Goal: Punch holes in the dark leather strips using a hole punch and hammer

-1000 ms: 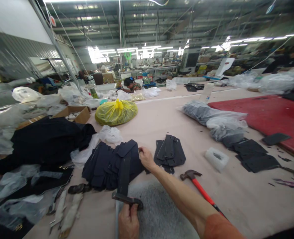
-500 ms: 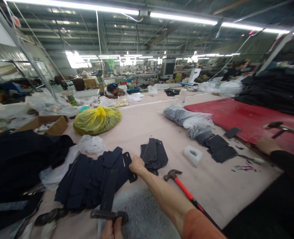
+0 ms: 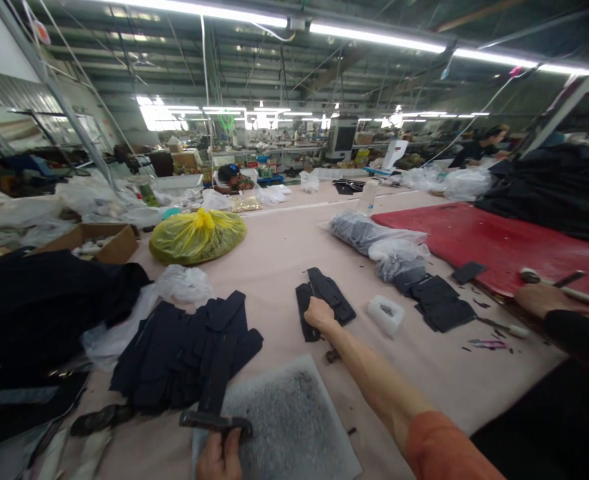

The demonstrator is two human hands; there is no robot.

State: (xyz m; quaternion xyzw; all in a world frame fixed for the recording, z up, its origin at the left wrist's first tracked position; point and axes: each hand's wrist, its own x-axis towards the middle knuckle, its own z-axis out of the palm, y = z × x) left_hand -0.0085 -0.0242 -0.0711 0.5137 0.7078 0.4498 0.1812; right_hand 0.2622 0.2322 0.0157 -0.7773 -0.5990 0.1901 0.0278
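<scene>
My left hand (image 3: 219, 455) grips a dark metal tool (image 3: 215, 423) with a crosswise head, at the bottom of the view beside a grey speckled board (image 3: 294, 420). A strip of dark fabric (image 3: 218, 373) reaches up from the tool towards a fanned pile of navy pieces (image 3: 162, 360). My right hand (image 3: 319, 315) is closed on a dark slotted piece (image 3: 304, 310), which lies against a small stack of similar pieces (image 3: 332, 293). The red-handled hammer is mostly hidden under my right forearm; only part of its head (image 3: 332, 356) shows.
A white block (image 3: 386, 315) and a bag of dark pieces (image 3: 374, 237) lie to the right. A yellow bag (image 3: 198, 237) sits at the back left. At the right edge, another person's hand (image 3: 539, 299) is near a hammer (image 3: 530, 275) by a red sheet (image 3: 474, 227).
My right hand has moved right with the dark piece, from beside the navy pile to the small stack, and its forearm now covers the red-handled hammer. My left hand has barely moved.
</scene>
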